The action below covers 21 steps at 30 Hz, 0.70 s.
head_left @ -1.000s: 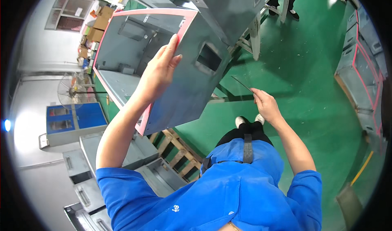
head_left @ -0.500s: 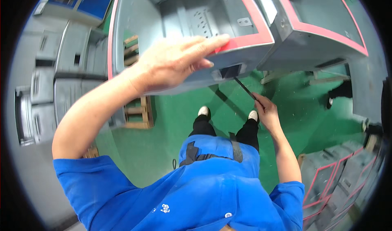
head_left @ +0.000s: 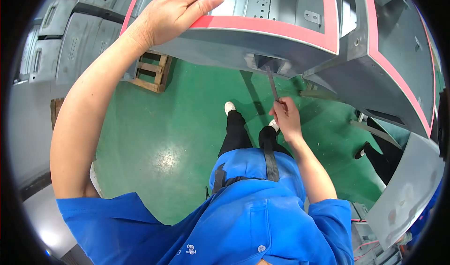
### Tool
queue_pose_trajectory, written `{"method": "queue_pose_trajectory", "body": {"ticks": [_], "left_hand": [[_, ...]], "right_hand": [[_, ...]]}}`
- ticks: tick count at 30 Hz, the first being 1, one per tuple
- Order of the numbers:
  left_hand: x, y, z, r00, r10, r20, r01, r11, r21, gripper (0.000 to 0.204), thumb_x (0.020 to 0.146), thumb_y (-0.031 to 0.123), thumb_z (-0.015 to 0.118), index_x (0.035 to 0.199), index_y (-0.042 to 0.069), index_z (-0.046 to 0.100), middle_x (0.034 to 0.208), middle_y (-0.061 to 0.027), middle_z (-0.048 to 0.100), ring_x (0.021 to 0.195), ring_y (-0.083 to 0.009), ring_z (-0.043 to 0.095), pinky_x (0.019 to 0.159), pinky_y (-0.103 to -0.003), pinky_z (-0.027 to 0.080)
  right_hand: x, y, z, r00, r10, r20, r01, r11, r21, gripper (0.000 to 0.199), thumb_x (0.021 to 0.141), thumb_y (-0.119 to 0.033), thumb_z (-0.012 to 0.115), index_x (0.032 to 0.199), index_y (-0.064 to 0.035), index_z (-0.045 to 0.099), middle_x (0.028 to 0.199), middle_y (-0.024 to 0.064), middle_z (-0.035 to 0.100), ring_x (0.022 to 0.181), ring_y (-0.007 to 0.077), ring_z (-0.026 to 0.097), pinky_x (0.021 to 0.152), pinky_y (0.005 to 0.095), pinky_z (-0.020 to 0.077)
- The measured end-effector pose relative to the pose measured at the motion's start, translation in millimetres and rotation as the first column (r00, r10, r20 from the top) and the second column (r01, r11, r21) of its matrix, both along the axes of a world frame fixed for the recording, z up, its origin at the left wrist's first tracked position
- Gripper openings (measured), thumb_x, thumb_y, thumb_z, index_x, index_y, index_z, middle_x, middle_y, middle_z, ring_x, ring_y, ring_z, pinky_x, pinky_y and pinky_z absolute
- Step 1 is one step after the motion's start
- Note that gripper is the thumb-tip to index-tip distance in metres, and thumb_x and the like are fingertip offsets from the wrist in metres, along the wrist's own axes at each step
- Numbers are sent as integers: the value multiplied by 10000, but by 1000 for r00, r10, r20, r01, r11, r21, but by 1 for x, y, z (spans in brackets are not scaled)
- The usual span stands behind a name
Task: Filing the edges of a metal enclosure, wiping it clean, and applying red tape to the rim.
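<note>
A large grey metal cabinet (head_left: 211,49) with a pink-edged opening stands in front of me. My left hand (head_left: 176,14) lies over its pink rim (head_left: 267,26), fingers stretched out and thumb apart, gripping nothing. Lower on the cabinet's near face is a small rectangular cutout (head_left: 267,62) with pale, bare-looking patches on both sides. My right hand (head_left: 287,117) is closed around the lower end of a narrow flat bar that looks like a file (head_left: 273,84). The file's upper end reaches the cutout; how far it goes in, I cannot tell.
Another pink-edged grey cabinet (head_left: 398,84) stands close on the right. Grey metal housings (head_left: 77,47) are stacked at the left, near a wooden pallet (head_left: 157,72). A person's dark-clothed leg (head_left: 382,159) shows at the right, beside a grey panel (head_left: 403,190). The floor (head_left: 150,124) is green.
My view has shifted, and the cabinets sit further right in it. My left hand is further left along the pink rim. The file has swung more upright, with its end still at the cutout.
</note>
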State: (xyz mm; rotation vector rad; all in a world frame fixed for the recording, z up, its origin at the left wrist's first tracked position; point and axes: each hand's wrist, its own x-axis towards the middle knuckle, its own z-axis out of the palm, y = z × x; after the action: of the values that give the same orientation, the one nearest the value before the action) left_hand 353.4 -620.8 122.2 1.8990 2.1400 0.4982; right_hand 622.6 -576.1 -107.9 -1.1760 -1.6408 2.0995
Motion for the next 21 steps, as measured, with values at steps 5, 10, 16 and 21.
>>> {"method": "queue_pose_trajectory", "body": {"ticks": [5,10,16,21], "left_hand": [[-9,0,-10,993,-53,-102,67,989,131,326,866,207,439,1136,48,526,622,-127,513,584,-188,521,590,-281,417],[-7,-1,-6,997,4,-78,-3,1000,2,326,868,206,423,1126,51,548,572,-85,457,542,-150,458,557,-263,380],[-13,1,-7,999,-17,-43,20,997,69,316,862,196,433,1106,37,557,572,-84,461,546,-153,459,548,-274,380],[-7,-2,-6,1000,8,-3,-8,999,36,312,866,202,431,1079,19,565,671,-125,551,606,-179,506,610,-273,414]], "right_hand": [[-21,0,-8,996,-86,-19,83,989,-119,131,872,-143,453,855,-25,508,568,-12,425,482,55,365,417,214,278],[-15,-3,-2,991,-129,39,135,943,-303,158,883,-153,441,844,-37,540,552,-53,377,446,23,297,381,194,220],[-21,-14,-1,976,-216,30,211,896,-392,175,883,-195,461,843,-41,534,541,-64,330,432,15,257,369,191,190],[-42,-8,8,952,-297,-69,231,849,-476,190,887,-212,466,843,-36,521,527,-68,304,422,16,242,367,192,175]]}}
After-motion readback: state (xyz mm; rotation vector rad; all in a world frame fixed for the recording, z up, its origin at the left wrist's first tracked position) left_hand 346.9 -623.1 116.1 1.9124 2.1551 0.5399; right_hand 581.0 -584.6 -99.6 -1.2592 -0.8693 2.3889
